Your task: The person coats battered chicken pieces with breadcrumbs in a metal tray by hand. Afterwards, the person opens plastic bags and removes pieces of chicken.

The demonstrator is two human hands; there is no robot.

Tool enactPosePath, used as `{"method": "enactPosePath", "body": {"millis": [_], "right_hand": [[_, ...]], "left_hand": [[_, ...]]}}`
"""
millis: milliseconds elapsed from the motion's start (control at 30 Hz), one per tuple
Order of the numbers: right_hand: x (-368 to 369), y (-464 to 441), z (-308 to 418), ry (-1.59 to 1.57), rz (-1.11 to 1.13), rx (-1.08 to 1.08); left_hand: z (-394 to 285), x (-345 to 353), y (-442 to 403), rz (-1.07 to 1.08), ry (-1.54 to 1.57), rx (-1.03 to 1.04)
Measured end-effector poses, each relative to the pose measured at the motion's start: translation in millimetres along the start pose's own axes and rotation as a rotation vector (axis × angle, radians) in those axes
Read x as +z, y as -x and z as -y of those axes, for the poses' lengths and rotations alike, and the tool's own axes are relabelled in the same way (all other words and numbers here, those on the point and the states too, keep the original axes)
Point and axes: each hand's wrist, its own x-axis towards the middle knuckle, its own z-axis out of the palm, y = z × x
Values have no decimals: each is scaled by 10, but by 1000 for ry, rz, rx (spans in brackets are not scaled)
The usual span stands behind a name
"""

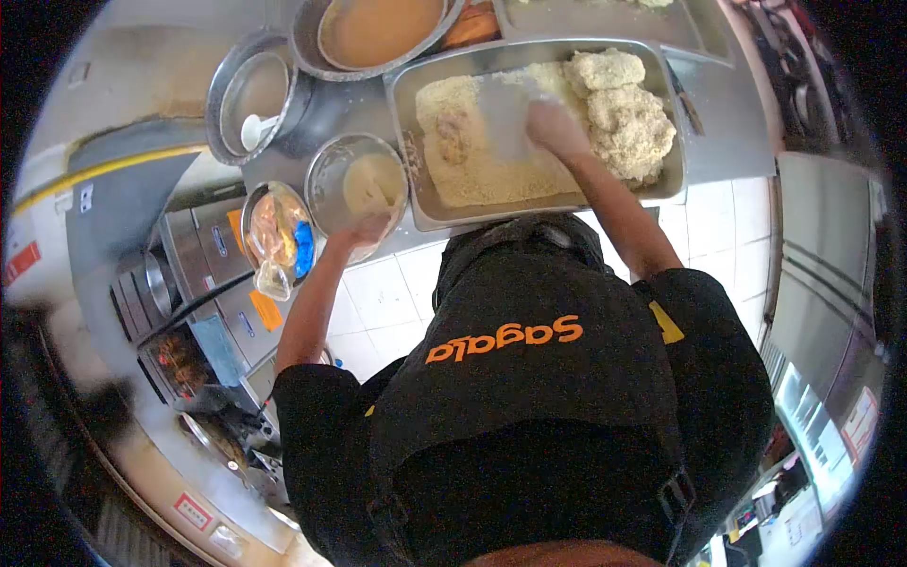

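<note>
My left hand (pixel 367 230) is at the near rim of a metal bowl (pixel 318 180) with pale, batter-like liquid (pixel 371 184) in it; its fingers are smeared by motion. Over a large steel tray (pixel 412 180) of pale crumbs (pixel 510 184), my right hand (pixel 557 129) is closed on a flat, greyish, scraper-like piece (pixel 507 115), also blurred. One piece coated in crumbs (pixel 457 134) lies in the tray's left part. Thickly coated lumps (pixel 628 128) are heaped along its right side.
Behind stand a pot of orange-brown liquid (pixel 383 28) and a pot (pixel 219 123) with a white scoop (pixel 255 130). Left of the bowl is a container of raw-looking pieces (pixel 274 222) with a blue item (pixel 303 248). Another metal tray (pixel 605 24) is at the back.
</note>
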Motion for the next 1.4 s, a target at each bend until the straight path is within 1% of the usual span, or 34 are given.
{"method": "enactPosePath", "body": {"millis": [100, 133, 233, 300, 367, 400, 433, 467, 500, 533, 600, 633, 700, 733, 833, 933, 1000, 1067, 1100, 1133, 1167, 1233, 1267, 1300, 1333, 1400], "right_hand": [[-56, -96, -276, 60, -94, -23], [-35, -52, -297, 42, -69, 17], [185, 160, -146, -20, 8, 116], [437, 395, 10, -99, 93, 97], [327, 584, 111, -146, 179, 120], [-55, 602, 139, -152, 217, 149], [-257, 591, 167, -158, 256, 173], [-239, 588, 117, -195, 317, 219], [-242, 597, 31, -230, 378, 262], [-216, 585, 2, -266, 438, 308], [-131, 675, 157, -377, 504, 184], [-89, 703, 243, -429, 541, 119], [179, 567, 311, -682, 601, -46], [263, 492, 357, -807, 636, -133], [210, 256, 781, -1210, 917, 279], [431, 107, 1003, -876, 754, -284], [543, 66, 1159, -564, 445, -599], [609, -4, 1367, -795, 512, -410], [544, -33, 1540, -1152, 728, -29], [517, -52, 1632, -1476, 921, 397], [502, -63, 1649, -1636, 1005, 492], [505, -65, 1636, -1948, 1165, 706], [502, -75, 1614, -1994, 1165, 732], [447, -87, 1583, -1978, 1113, 703], [368, -102, 1565, -1935, 1035, 651], [174, -130, 1493, -1703, 782, 477]], "left_hand": [[-212, -183, 188, 2, -161, 84], [-229, -234, 234, -4, -175, 97], [-245, -235, 350, -54, -68, 115], [-227, -143, 381, -98, 53, 128], [-200, 15, 397, -137, 180, 137], [-179, 93, 399, -159, 244, 138], [-65, 198, 362, -212, 198, 184], [122, 324, 291, -268, 153, 226], [123, 314, 337, -327, 108, 266], [97, 343, 404, -396, 120, 211], [-120, 333, 583, -535, 141, 105], [-338, 264, 708, -512, 142, -15], [-887, 27, 960, -462, 154, -259], [-1112, -99, 1063, -393, 233, -357], [-1221, 16, 1081, -520, 165, -372], [-1217, 215, 1036, -639, 165, -407], [-1222, 295, 1035, -736, 195, -385], [-1242, 368, 1088, -843, 251, -320], [-1288, 350, 1170, -891, 286, -308], [-1352, 270, 1298, -940, 321, -293], [-1398, 225, 1386, -991, 355, -276], [-1345, 302, 1510, -974, 524, -189], [-1321, 354, 1582, -964, 611, -145], [-1326, 375, 1667, -868, 680, -167], [-1285, 484, 1675, -785, 739, -195], [-1149, 765, 1615, -630, 825, -271]]}}
